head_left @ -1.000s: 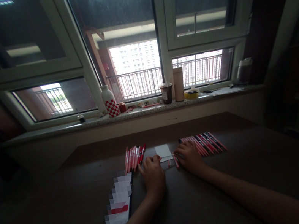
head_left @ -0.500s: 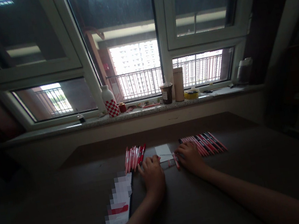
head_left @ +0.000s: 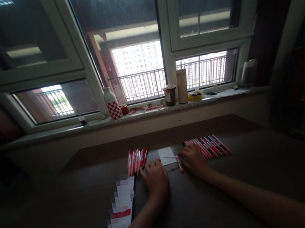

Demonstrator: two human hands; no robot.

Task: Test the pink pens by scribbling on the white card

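Note:
Both of my hands rest on a dark table (head_left: 68,207) near its middle. My left hand (head_left: 156,179) lies knuckles up with its fingers curled, just right of a small bunch of red and pink pens (head_left: 137,159). My right hand (head_left: 194,160) is closed in a pinch on a thin pen part (head_left: 172,157) that reaches left over a small white paper (head_left: 166,155). A pink pen piece (head_left: 179,165) lies between the hands. A longer row of red, pink and black pens (head_left: 209,145) lies right of my right hand.
A white and red box (head_left: 120,206) lies on the table to the left of my left arm. On the windowsill (head_left: 55,133) stand a red-checked bottle (head_left: 112,103), a dark cup (head_left: 170,94), a tall flask (head_left: 182,85) and a grey jug (head_left: 248,72).
My left hand has slid slightly left and its fingers have flattened a little. My right hand has barely shifted.

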